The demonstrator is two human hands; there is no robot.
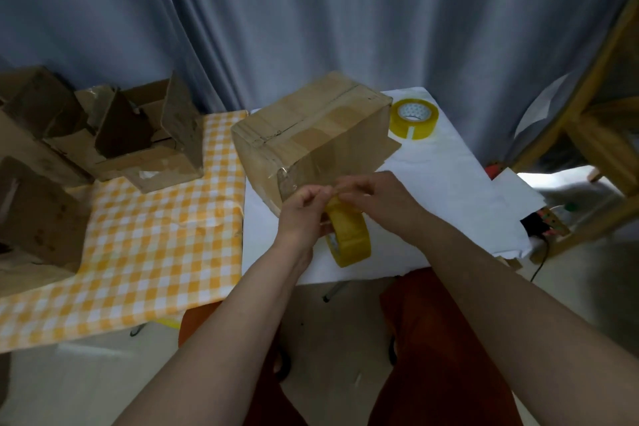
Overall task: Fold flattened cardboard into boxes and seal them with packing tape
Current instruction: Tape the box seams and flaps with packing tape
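- Grey curtain (311,10) hangs in folds behind a white-covered counter (449,183); a yellow-checked cloth (155,235) lies left of the cardboard box.
- Cardboard box (311,135) — closed, matte brown, glossy tape along its top seam; its long axis runs from near-left to far-right.
- Left hand (304,214) grips the yellow tape roll (349,235), standing on edge just in front of the box.
- Right hand (377,194) pinches the tape's end.
- Second roll (414,118) lies flat — right of the box.
- Open boxes (138,138) stand further left.

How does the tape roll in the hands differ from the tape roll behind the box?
The held roll stands on edge near the table's front edge, with both hands on it; the far roll lies flat on the white table, untouched. The held roll's core is mostly hidden; the far roll's white core shows plainly. The left hand and right hand pinch at the held roll's top. Both are yellowish tape.
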